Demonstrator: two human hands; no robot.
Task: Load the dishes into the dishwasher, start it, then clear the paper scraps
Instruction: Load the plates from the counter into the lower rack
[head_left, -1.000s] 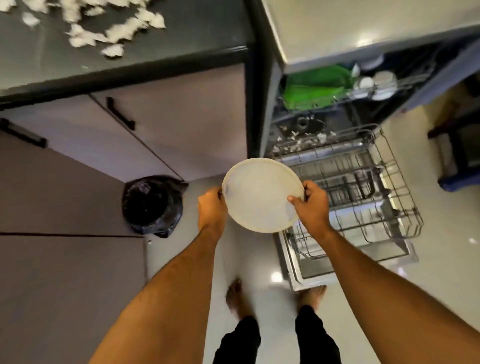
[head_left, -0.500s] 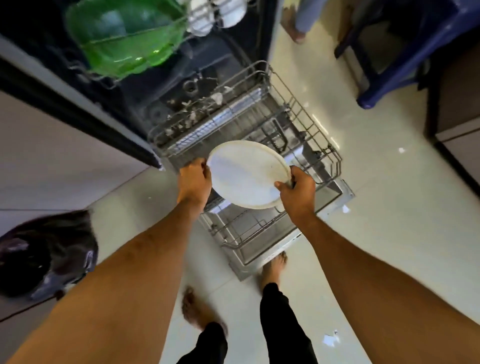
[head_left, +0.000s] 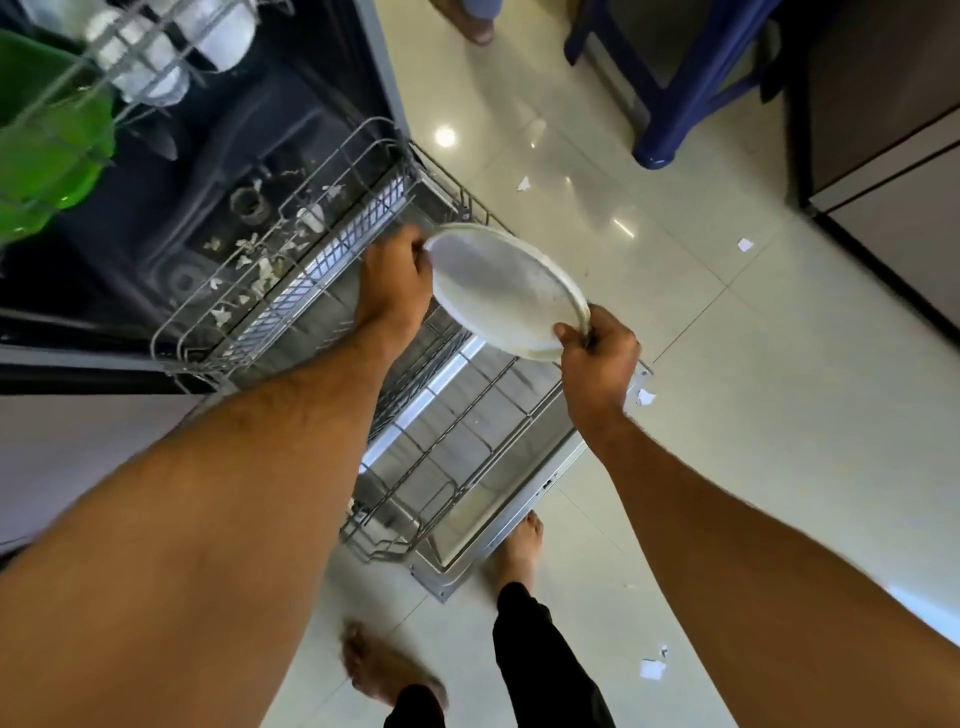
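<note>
While both hands, left hand (head_left: 396, 283) and right hand (head_left: 597, 358), grip the white plate (head_left: 506, 296) above the empty lower rack (head_left: 457, 447), starting and paper scraps (head_left: 652, 669) remain

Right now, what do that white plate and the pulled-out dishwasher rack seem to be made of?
The white plate looks like matte plastic or melamine: thin raised rim, dull sheen, though ceramic is possible. The lower rack looks like grey coated metal wire: thin rods crossing in a grid.
</note>
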